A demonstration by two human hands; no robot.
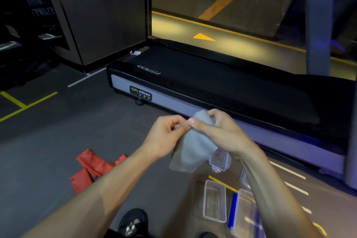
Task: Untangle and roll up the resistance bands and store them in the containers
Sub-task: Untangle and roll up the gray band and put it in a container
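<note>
Head view, hands: the left hand (166, 135) and the right hand (216, 131) meet in the middle of the frame; both pinch the top edge of the grey resistance band (195, 150) with curled fingers.
Head view, band: it hangs down from the two hands toward the lower centre; its long axis runs from top to bottom; the lower end hangs loose.
Head view, nearer hand: both hands touch the band; the right hand wraps its upper corner.
Head view, other band: the red resistance band (92, 168) lies crumpled on the floor, left of the left forearm, well apart from the containers.
Head view, containers: an open clear container (214, 201) stands at lower right; a second container with a blue clip (245, 212) is just beside it.
Head view, next move: I judge rolling begins at the top edge.
Head view, hidden: the right forearm covers further containers; a lid (220, 160) is partly behind the band; whether the band is folded double I cannot tell.
</note>
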